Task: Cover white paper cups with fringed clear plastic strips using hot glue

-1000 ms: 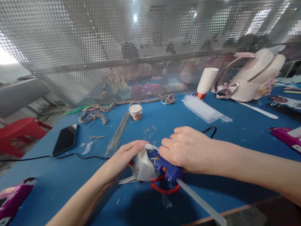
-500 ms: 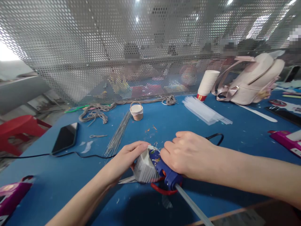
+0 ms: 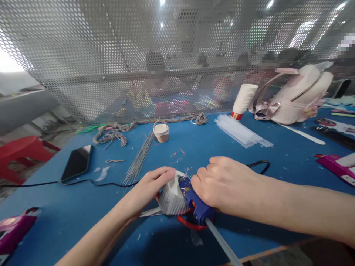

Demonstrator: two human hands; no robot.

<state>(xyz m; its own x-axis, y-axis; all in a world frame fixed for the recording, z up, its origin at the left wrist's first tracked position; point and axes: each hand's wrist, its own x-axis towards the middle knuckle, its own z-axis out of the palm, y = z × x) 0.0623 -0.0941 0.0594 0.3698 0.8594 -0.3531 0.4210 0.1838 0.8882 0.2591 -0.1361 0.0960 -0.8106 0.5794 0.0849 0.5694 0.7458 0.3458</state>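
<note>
My left hand (image 3: 156,181) grips the rim of a whitish cup (image 3: 173,197) with thin strips around its side, tilted near the table's front. Wrapped round a blue glue gun (image 3: 198,205), my right hand (image 3: 213,181) is just right of the cup. The gun's nozzle end is at the cup's rim, amid wispy glue threads; whether it touches is hidden. A clear glue stick (image 3: 223,242) sticks out of the gun's back. Under the cup lie scissors with red handles (image 3: 191,223), their blades pointing left.
Behind my hands are a small basket (image 3: 161,133), thin grey wires (image 3: 140,159), translucent strips (image 3: 241,131), stacked paper cups (image 3: 245,99) and a pale backpack (image 3: 296,98). A phone (image 3: 77,162) and black cable (image 3: 108,183) lie left. A perforated screen (image 3: 111,55) stands behind the table.
The glue gun and my right hand have shifted slightly right, showing more of the cup's inside. My left hand keeps its grip on the cup.
</note>
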